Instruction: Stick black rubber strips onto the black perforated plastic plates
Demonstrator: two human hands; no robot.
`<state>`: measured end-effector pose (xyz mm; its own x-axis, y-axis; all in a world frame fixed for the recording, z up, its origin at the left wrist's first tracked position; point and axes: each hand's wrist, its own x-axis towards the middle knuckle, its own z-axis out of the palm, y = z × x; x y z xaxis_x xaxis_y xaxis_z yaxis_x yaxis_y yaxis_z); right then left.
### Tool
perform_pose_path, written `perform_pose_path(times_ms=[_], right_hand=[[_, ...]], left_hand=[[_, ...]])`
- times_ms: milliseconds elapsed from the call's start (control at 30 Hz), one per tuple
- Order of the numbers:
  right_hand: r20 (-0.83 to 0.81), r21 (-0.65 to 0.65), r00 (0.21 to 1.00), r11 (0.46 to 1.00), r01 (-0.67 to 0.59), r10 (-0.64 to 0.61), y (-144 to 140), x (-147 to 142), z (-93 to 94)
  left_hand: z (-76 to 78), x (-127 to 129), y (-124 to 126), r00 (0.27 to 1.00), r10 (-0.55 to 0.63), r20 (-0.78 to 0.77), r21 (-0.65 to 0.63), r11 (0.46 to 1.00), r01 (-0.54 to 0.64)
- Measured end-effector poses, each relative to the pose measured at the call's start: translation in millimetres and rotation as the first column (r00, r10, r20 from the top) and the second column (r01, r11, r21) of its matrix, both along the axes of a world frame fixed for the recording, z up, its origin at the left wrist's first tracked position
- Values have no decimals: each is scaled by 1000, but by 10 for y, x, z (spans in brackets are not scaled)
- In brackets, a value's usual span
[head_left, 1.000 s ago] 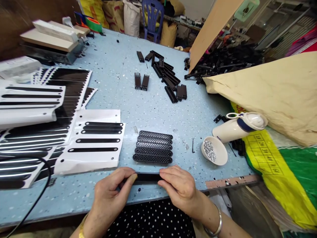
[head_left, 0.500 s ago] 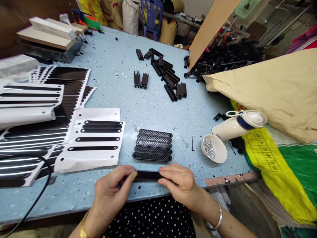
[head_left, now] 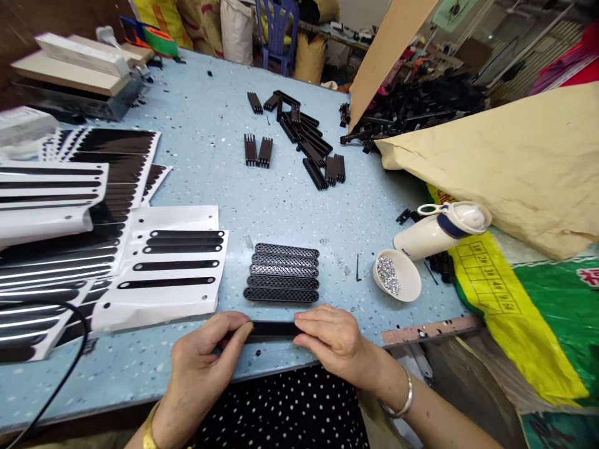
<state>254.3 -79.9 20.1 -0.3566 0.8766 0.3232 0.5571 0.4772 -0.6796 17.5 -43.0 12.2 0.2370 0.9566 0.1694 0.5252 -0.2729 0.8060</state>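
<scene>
Between my two hands a narrow black strip-shaped piece (head_left: 272, 328) lies crosswise near the table's front edge. My left hand (head_left: 210, 349) pinches its left end between thumb and fingers. The right end is in my right hand (head_left: 330, 337), fingers on top and thumb below. Both ends of the piece are hidden by my fingers. Just beyond it sits a row of several black latticed bars (head_left: 281, 272), laid side by side. To the left is a white backing sheet (head_left: 178, 302) with several black rounded strips (head_left: 176, 265) on it.
A white bowl of small silvery parts (head_left: 397, 275) and a white bottle (head_left: 435, 234) stand on the right, with a hex key (head_left: 358, 268) nearby. Several black slotted parts (head_left: 309, 137) lie farther back. A black cable (head_left: 83, 343) curves at left.
The whole view has shifted slightly, so the table's contents appear a little farther left. Both hands keep their hold on the black piece.
</scene>
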Motion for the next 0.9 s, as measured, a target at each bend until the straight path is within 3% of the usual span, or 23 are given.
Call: perform_pose_path(times_ms=[167,333,467,667,767,900], right_hand=[[101,56,995,998,-13,7,-55,-9,-12],[-153,-78,980,990,115,-125,-15,-17,-76],[-238,-269,911,924,272,-337,-81,155,-76],[-349,-376,743,811,448,-572,-212,352,-90],[-308,-339,786,834,436,-536,-187,262,-108],[-208,-196,855,877,439,-474,-178,132,-57]], left_hand=[[32,5,4,1000,14,-2,6,1000,-14],[7,2,25,1000,1,-5,23,1000,-1],[16,-9,32,1000,-7,-2,30,1000,7],[43,-23,57,999,-13,-34,74,997,15],[10,-10,37,998,-3,-69,120,993,11],[67,-29,-47,994,43,-101,324,946,-8]])
